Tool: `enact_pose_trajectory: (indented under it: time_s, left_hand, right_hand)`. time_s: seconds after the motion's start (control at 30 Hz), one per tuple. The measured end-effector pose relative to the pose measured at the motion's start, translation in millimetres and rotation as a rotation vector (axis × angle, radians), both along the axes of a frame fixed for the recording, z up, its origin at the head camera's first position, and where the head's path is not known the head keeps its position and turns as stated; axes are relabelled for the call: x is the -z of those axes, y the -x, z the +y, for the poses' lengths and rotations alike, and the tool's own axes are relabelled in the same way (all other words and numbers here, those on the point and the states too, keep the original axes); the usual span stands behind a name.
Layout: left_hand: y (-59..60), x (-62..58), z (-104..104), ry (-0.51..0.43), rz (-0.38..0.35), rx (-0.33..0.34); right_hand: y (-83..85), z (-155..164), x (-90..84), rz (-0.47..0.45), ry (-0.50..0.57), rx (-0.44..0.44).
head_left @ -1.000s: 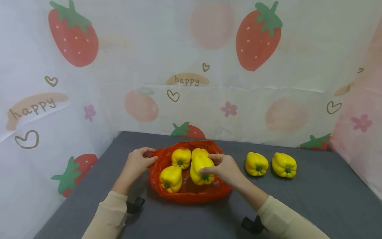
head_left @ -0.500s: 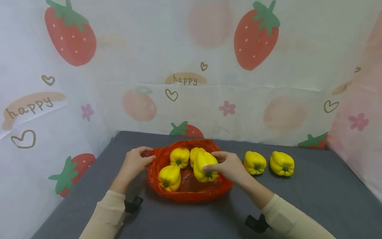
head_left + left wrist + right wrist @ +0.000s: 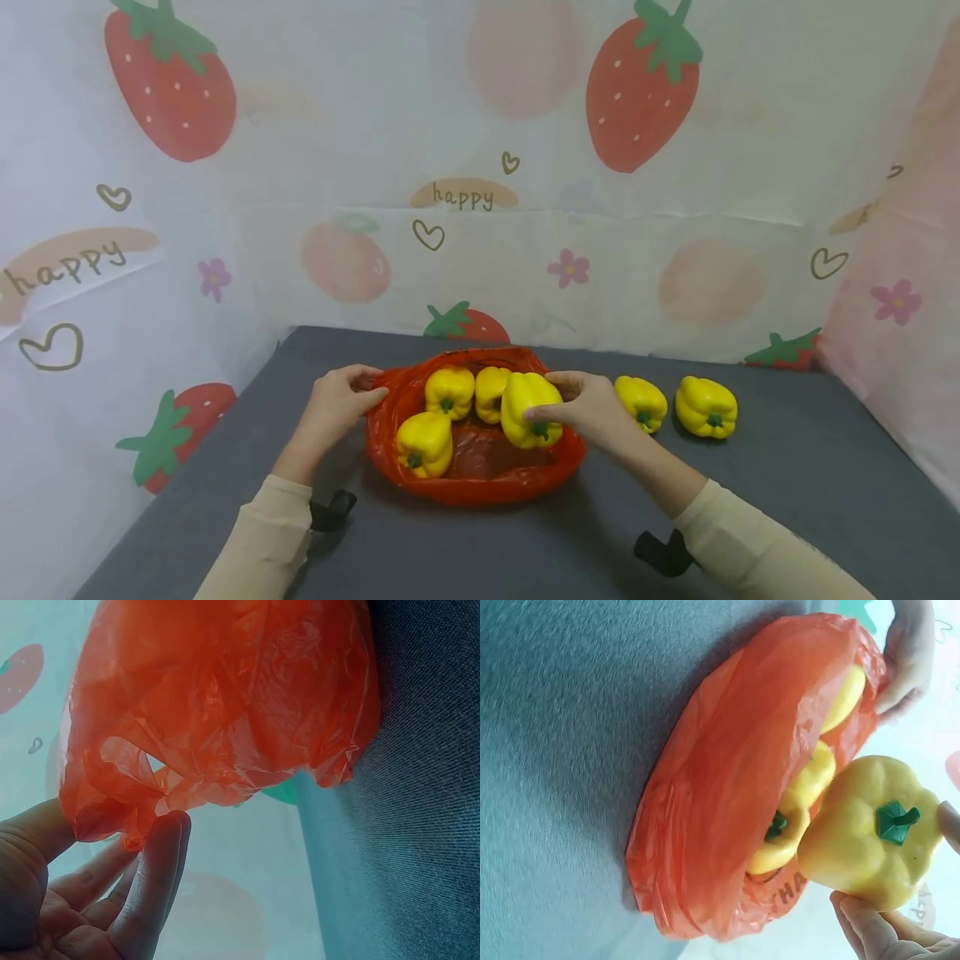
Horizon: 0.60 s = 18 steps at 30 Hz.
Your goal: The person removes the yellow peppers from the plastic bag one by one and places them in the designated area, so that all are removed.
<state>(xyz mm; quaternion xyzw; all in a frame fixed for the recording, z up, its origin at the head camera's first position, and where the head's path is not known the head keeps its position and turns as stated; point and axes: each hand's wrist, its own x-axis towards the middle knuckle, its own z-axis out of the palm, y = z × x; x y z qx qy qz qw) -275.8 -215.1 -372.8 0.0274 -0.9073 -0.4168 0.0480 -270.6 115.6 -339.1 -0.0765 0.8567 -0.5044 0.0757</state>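
My right hand [image 3: 598,412] grips a yellow bell pepper [image 3: 527,404], green stem toward me, above the right part of an open red plastic bag [image 3: 480,493]. In the right wrist view this bell pepper [image 3: 855,832] is held between thumb and fingertips, outside the bag's mouth. My left hand [image 3: 339,407] pinches the bag's left edge; the left wrist view has the thumb and fingers [image 3: 154,877] at a gathered corner of the film. Inside the bag lie three more yellow bell peppers, one at back left [image 3: 450,383], one at back middle [image 3: 489,393] and one at front left [image 3: 424,442].
Two yellow bell peppers sit on the grey tabletop [image 3: 450,554] right of the bag: a nearer one [image 3: 643,400] partly behind my right hand, and another [image 3: 707,407] farther right. A strawberry-print cloth [image 3: 360,125] walls the back and sides. Black straps hang at both wrists.
My right hand has lifted the bell pepper slightly and moved it right, uncovering more of the back middle pepper. My left hand stays on the bag's edge. The head view has shifted slightly.
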Motion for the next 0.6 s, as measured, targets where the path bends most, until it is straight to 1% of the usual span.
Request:
enact_pose_trajectory:
  time_s: [0.3,0.6]
  left_hand:
    - [0.0,0.3,-1,0.015,0.010,-0.006]
    - [-0.1,-0.3,1,0.015,0.011,-0.011]
  right_hand:
    - [0.0,8,-6.1,-0.001,-0.029,-0.018]
    - [1.0,21,-10.3,0.007,-0.052,-0.001]
